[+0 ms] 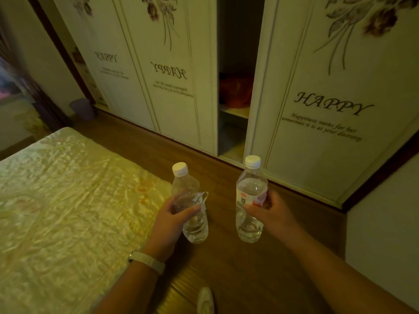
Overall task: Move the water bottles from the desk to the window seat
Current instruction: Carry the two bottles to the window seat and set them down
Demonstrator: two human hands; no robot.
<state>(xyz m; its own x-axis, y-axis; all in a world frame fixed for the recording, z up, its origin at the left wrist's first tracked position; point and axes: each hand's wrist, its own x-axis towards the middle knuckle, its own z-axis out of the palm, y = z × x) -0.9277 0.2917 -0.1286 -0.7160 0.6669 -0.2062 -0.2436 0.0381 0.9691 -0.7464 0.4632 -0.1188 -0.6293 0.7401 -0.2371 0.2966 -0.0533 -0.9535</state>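
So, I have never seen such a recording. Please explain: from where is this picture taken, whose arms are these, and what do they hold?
There is no machine here. The one picture comes from a camera worn on a person's head, looking forward and down, so the arms are the person's own. The left hand holds a clear water bottle whose label is peeling; that wrist wears a pale band. The right hand holds a second bottle with a red and white label. Both have white caps. Left is a bed; ahead, a wardrobe with one door slid open.
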